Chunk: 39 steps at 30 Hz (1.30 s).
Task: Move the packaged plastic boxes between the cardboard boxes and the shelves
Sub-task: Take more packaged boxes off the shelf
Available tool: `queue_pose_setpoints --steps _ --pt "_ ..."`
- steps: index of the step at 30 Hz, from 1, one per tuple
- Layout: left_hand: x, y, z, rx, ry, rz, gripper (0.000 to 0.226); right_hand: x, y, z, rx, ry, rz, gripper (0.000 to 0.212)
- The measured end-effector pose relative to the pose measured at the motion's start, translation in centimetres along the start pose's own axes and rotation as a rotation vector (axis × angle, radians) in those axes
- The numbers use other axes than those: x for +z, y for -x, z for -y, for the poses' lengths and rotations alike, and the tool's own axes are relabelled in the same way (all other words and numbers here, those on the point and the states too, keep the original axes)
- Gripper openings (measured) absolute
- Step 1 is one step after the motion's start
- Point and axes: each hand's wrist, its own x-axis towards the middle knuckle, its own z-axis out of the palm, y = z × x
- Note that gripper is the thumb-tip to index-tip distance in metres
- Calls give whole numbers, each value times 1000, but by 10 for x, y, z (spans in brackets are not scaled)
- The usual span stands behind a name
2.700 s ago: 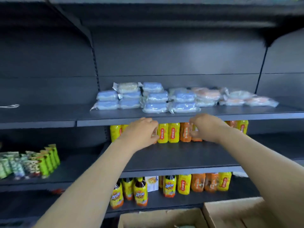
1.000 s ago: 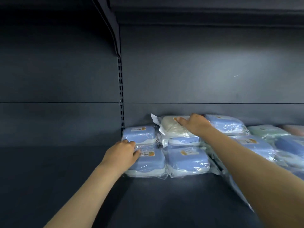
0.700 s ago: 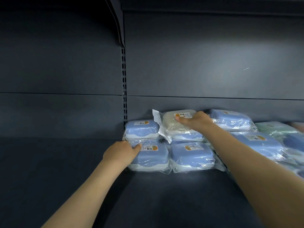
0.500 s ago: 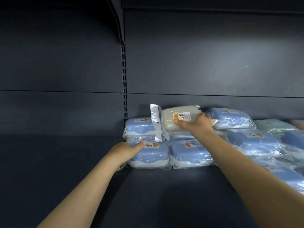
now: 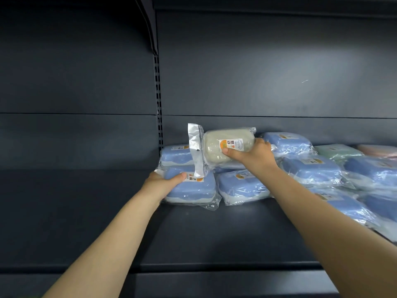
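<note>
Right hand (image 5: 253, 158), thumb on the label, grips the beige packaged box (image 5: 227, 145) tilted above the stack (image 5: 242, 186); left hand (image 5: 163, 181) clasps the front blue packaged box (image 5: 191, 188) resting on the shelf (image 5: 214, 233): a pick-up step, next likely requiring withdrawal of both toward the unseen cardboard boxes.

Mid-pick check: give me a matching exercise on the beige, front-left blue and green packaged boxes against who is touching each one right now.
Things:
1. beige packaged box
2. front-left blue packaged box
3. green packaged box

States:
A. gripped at its left end by the left hand
B. lying in the row, touched by neither hand
C. held tilted, label toward the camera, by the right hand

Pairs: 1-C, 2-A, 3-B
</note>
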Motion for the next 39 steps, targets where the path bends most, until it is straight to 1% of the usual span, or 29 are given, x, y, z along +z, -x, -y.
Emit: queue_pose_setpoints --steps 3,4,5,7,10,14,15,16,19,20,21,23,25,26,28,31,32,34,35,37,39 --pt "-4 11 -1 19 127 -30 102 -9 10 2 16 -39 -65 87" --pt "-6 14 1 28 158 -51 107 -13 13 3 30 -60 -72 87" --pt "-7 18 1 27 178 -81 104 -18 16 3 43 -84 -72 90" --pt "-9 30 0 53 240 -172 90 -29 26 5 49 -127 -78 92" --pt "-10 45 -4 119 281 -276 74 -46 42 5 15 -131 -111 91" --pt "-5 83 -12 198 270 -307 64 -75 67 0 -27 -177 -117 94" --pt "-3 96 -14 209 255 -304 63 -84 74 -3 -24 -216 -112 92" --pt "0 110 -15 228 250 -303 63 -94 85 -5 -26 -262 -100 85" --pt "12 155 -16 280 244 -299 60 -130 117 -18 -49 -380 -62 50" --pt "18 174 -16 303 240 -307 58 -144 128 -24 -71 -408 -38 43" --pt "25 193 -14 322 232 -309 57 -158 141 -31 -91 -421 -23 42" --pt "42 235 -9 352 227 -315 54 -185 166 -50 -96 -420 -14 51" --pt "63 281 -1 373 247 -336 46 -210 192 -74 -69 -422 9 50" --pt "75 302 5 371 263 -345 44 -221 207 -88 -64 -434 42 47" --pt "97 337 21 342 279 -342 49 -237 234 -118 -48 -458 117 49" --pt "131 380 53 263 243 -291 53 -256 273 -164 32 -467 168 34" --pt "141 394 64 229 224 -279 52 -260 282 -181 64 -470 192 36" --pt "158 415 86 177 194 -276 51 -266 301 -206 143 -461 224 53" --pt "165 423 98 152 184 -277 52 -268 310 -218 169 -446 239 57" --pt "179 434 123 86 155 -263 52 -268 327 -245 233 -397 244 60" --pt "191 442 151 11 126 -231 48 -265 344 -273 318 -335 256 68"
